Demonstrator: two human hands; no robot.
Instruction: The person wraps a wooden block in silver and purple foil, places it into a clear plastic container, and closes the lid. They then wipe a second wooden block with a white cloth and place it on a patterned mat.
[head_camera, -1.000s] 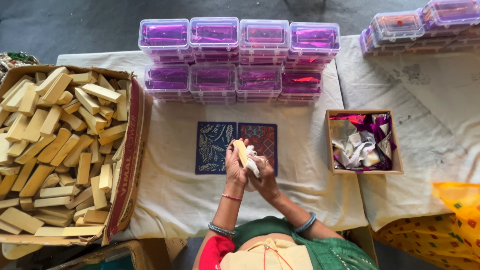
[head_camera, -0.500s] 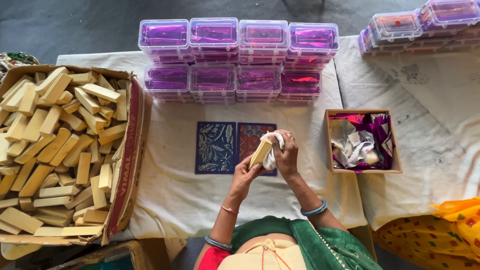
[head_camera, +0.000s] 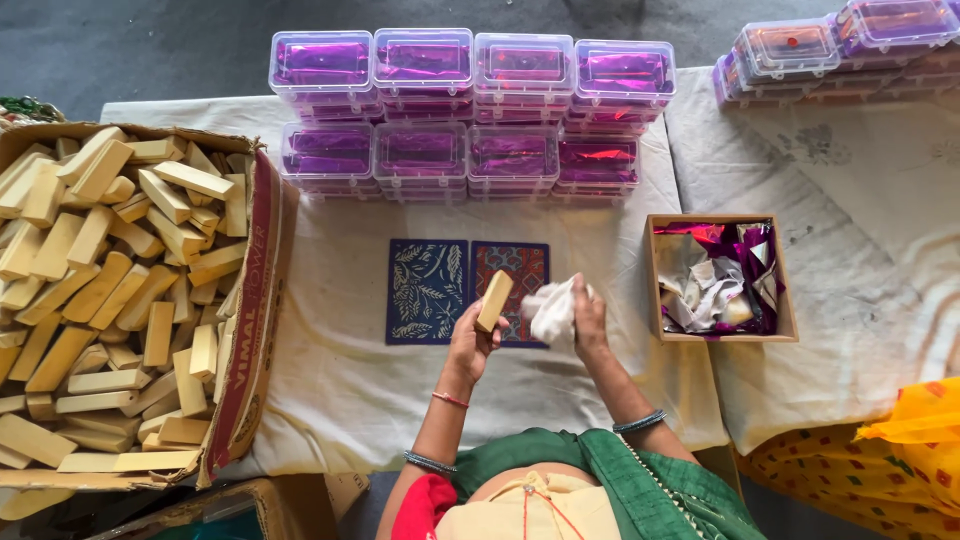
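My left hand (head_camera: 470, 345) grips a pale yellow rectangular bar (head_camera: 493, 300) by its lower end, tilted up over two patterned mats. My right hand (head_camera: 588, 318) holds a crumpled white cloth (head_camera: 552, 310) just right of the bar, a small gap between them. Under both hands lie a blue leaf-patterned mat (head_camera: 427, 291) and a red patterned mat (head_camera: 520, 266), side by side on the cream tablecloth.
A big cardboard box (head_camera: 255, 310) at the left is heaped with several similar yellow bars (head_camera: 110, 290). Clear lidded boxes with purple foil (head_camera: 470, 110) are stacked at the back and far right. A small brown box (head_camera: 652, 285) of purple foil and paper scraps sits right.
The cloth was pressed against the bar; my hands have since drawn apart, the bar staying in the left and the cloth in the right.
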